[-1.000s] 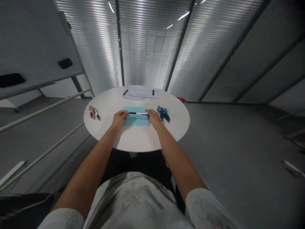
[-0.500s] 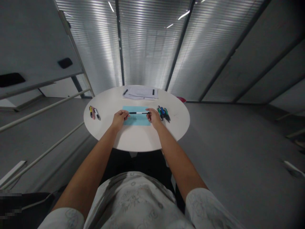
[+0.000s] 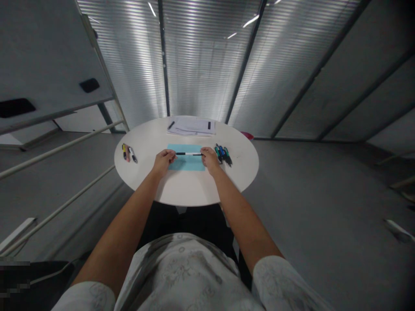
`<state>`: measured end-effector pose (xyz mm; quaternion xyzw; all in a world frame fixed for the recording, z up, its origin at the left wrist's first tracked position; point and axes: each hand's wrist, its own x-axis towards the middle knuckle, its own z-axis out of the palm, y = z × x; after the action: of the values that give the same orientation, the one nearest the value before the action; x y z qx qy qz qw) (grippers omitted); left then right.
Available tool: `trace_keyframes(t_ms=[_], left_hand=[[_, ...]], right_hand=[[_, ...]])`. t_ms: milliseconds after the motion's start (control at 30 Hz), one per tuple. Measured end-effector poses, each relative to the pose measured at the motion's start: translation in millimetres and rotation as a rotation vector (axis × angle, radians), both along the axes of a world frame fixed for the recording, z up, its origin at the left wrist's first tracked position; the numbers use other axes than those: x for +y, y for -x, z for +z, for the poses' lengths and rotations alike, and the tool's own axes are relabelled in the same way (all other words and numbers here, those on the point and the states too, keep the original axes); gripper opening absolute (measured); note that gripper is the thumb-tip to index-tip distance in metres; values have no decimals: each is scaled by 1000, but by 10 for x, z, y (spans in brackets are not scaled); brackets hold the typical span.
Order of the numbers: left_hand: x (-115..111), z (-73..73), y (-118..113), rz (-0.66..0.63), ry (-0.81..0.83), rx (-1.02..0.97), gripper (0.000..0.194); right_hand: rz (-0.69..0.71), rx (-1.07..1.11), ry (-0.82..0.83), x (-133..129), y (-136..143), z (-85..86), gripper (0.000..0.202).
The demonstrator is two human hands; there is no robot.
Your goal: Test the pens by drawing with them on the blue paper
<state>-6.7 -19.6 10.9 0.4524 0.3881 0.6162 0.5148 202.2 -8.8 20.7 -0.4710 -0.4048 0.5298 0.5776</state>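
Note:
A black and white pen is stretched level between my two hands, above a light blue sheet. My left hand pinches its left end with closed fingers. At the other end, my right hand has its fingers closed on the pen's tip, which they partly hide. Just right of that hand lies a group of several pens with green, blue and black parts.
On the white round table, a yellow-black marker, a pinkish one and a white-black one lie at the left. Papers are stacked at the far edge. A whiteboard frame stands left of the table.
My right hand's fingers have closed more tightly round the pen's right end. The left hand and the pen hold nearly the same place.

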Motion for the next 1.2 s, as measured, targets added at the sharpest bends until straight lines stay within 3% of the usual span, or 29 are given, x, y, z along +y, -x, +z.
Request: trace_keyframes(t_ms=[567,1200], left_hand=[[0,11,-14,31,2,9,23],[59,-43,-3,49,-2,-7,21]], right_hand=[[-35,-108,-44,7,-9,-38,21],[13,-87,-15,-19,-19,23,11]])
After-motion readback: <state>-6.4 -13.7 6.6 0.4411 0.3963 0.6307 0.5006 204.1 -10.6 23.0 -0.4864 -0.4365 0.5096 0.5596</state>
